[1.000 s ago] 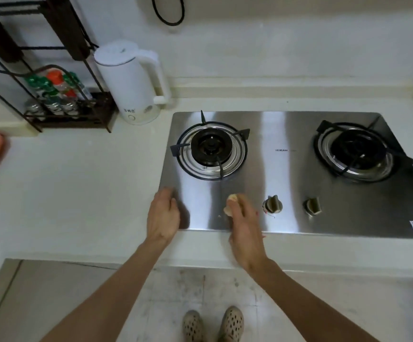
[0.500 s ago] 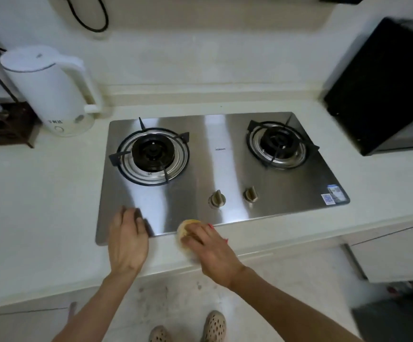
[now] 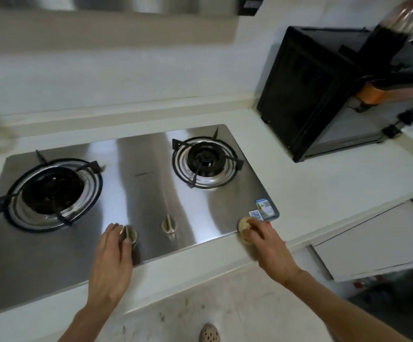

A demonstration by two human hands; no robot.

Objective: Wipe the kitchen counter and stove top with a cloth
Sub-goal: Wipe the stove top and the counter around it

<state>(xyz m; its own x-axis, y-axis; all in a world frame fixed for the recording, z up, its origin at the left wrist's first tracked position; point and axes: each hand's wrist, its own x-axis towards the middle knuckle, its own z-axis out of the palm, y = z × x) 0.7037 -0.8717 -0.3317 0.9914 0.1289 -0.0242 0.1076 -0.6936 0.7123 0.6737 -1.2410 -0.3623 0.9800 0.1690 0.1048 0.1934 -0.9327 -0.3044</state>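
Observation:
A stainless steel stove top with two burners is set into the pale counter. My right hand presses a small yellowish cloth against the stove's front right corner, just below its stickers. My left hand lies flat on the steel near the front edge, fingertips touching the left control knob. The second knob stands free between my hands. Most of the cloth is hidden under my fingers.
A black microwave-like oven stands on the counter at the right, with a pan handle and bottle above it. A range hood hangs over the stove. The counter's front edge runs under my wrists, with the floor and my shoe below.
My right hand slid the cloth along the stove's front edge to the right corner. My left hand moved right to the left knob. The view swung right, losing the kettle.

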